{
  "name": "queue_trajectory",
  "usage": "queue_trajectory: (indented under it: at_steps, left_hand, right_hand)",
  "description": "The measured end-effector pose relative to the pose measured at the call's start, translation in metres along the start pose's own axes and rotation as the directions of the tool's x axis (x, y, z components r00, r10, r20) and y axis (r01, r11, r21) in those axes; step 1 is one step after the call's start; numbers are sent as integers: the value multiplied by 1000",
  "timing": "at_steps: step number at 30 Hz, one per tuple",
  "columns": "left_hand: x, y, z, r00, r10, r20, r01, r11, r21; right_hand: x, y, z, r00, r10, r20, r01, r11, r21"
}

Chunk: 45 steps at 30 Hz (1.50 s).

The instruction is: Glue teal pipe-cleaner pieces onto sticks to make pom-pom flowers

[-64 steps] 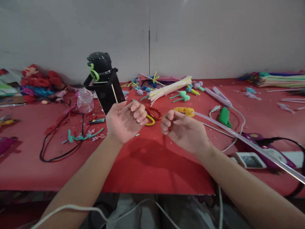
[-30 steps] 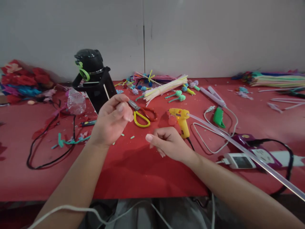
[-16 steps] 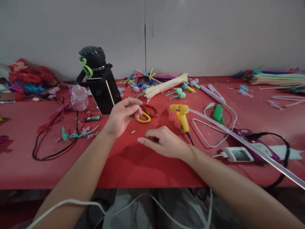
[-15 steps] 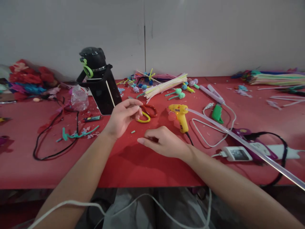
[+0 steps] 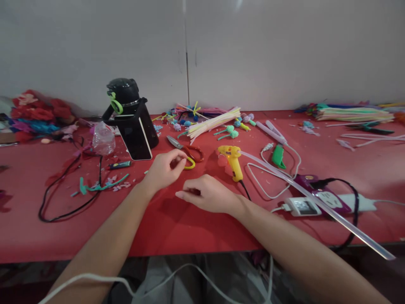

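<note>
My left hand (image 5: 164, 169) is over the red table, left of centre, its thumb and fingertips closed together; whether anything small is between them I cannot make out. Just beyond it lie scissors (image 5: 196, 153) with red and yellow handles, partly hidden by the fingers. My right hand (image 5: 209, 194) rests low over the table with loosely curled fingers. Its thumb stays apart from them, and nothing shows in the gap. Right of that hand a yellow glue gun (image 5: 233, 162) lies with a long clear glue stick (image 5: 295, 185) in its back end.
Behind the left hand stand a black bottle (image 5: 125, 90) and a dark-screened phone (image 5: 136, 138). Bundled pipe cleaners (image 5: 215, 123) and small pompom pieces (image 5: 232, 133) lie at the back. To the right are a green clip-like object (image 5: 278, 157), a power strip (image 5: 332, 202) and cables.
The view has shifted slightly. My left hand has moved nearer and its fingers have closed together, uncovering the scissor blades. My right hand keeps nearly the same pose.
</note>
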<state>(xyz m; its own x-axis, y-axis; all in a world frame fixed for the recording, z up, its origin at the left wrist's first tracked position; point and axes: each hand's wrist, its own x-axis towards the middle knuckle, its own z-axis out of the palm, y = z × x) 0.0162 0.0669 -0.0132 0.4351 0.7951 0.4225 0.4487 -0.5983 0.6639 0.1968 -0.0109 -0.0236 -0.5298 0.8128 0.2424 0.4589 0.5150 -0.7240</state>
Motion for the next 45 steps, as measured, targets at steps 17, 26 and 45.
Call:
queue_trajectory:
  at_steps: [17,26,45]
  left_hand:
    - [2,-6,-4,999,26,30,-30,990,137]
    - [3,-8,-14,1000,1,24,-4,989,145]
    - [12,-12,-45,947,-245,-208,165,926,-341]
  right_hand:
    - [-6,1,4,997,-28,73,36,993,-109]
    - [-6,-5,0,993,15,119,5,987,-163]
    - [-7,1,-3,973,216,78,-187,943,-274]
